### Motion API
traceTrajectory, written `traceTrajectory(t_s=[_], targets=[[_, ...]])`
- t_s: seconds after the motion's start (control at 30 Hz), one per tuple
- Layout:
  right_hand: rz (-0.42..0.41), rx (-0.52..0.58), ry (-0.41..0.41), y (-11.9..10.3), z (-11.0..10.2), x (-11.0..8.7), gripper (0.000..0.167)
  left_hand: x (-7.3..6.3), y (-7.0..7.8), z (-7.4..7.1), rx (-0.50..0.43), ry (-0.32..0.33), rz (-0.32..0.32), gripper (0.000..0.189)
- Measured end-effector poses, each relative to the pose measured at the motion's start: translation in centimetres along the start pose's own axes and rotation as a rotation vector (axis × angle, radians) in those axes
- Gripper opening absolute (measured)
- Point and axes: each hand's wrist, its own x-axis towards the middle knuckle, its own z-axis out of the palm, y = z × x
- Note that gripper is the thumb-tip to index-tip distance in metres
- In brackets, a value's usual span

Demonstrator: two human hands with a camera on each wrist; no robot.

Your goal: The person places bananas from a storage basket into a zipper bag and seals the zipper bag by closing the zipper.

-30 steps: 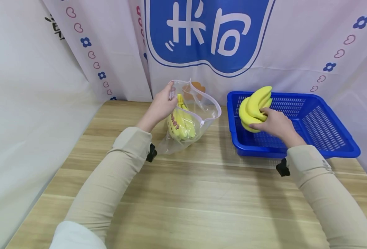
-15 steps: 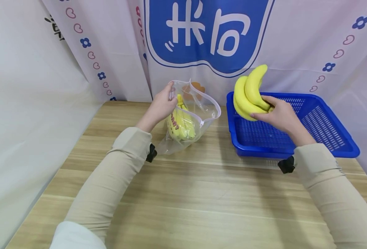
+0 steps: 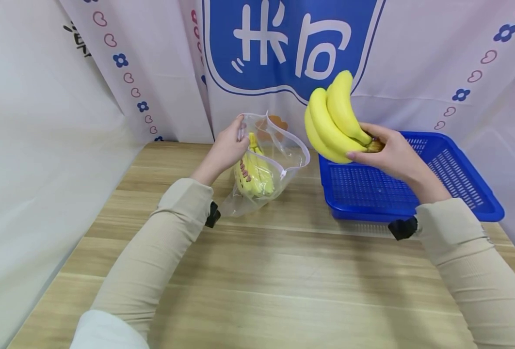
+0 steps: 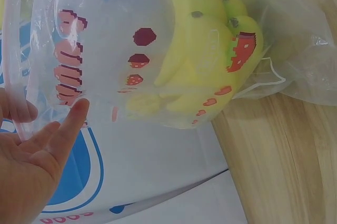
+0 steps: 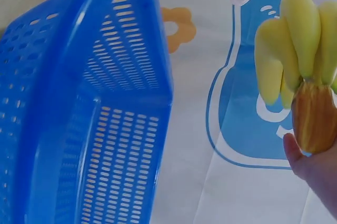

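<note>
My left hand pinches the rim of a clear zip bag with a pale lilac edge, holding its mouth open. Inside the bag lies a bunch of bananas, seen through printed plastic in the left wrist view too. By its brown stem end, my right hand grips another bunch of bananas, raised in the air between the bag and the blue basket. The right wrist view shows this bunch's brown stem beside my thumb.
The blue slatted basket stands at the right of the wooden table, with its mesh floor showing. Behind the table hangs a white cloth with a blue printed sign. White sheeting borders the left side.
My right hand has lifted the banana bunch up out of the blue basket and carried it leftward toward the bag. The left hand and the bag have stayed in place.
</note>
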Motion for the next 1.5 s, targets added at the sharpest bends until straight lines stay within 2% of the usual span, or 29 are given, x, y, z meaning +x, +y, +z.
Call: traceTrajectory(t_s=[0.23,0.53,0.7,1.0,1.3,1.5], targets=[[-0.104,0.068,-0.114,-0.8,0.1,-0.1,0.06,0.0,-0.1,0.0,-0.006,-0.005,-0.007,0.064],[-0.228,0.19,-0.336,-1.3,0.4,0.1,0.057,0.1,0.0,0.0,0.008,-0.009,-0.004,0.065],[-0.268,0.256,-0.418,-1.5,0.8,0.3,0.054,0.0,0.0,0.0,0.011,-0.009,-0.001,0.065],[-0.254,0.309,-0.482,-1.4,1.5,0.8,0.049,0.0,0.0,0.0,0.013,-0.004,0.003,0.065],[-0.175,0.238,-0.458,-1.7,1.8,1.3,0.052,0.0,0.0,0.1,0.002,-0.012,0.003,0.065],[-0.181,0.253,-0.498,-1.6,1.7,1.6,0.05,0.0,-0.1,0.0,0.016,-0.01,0.001,0.066]])
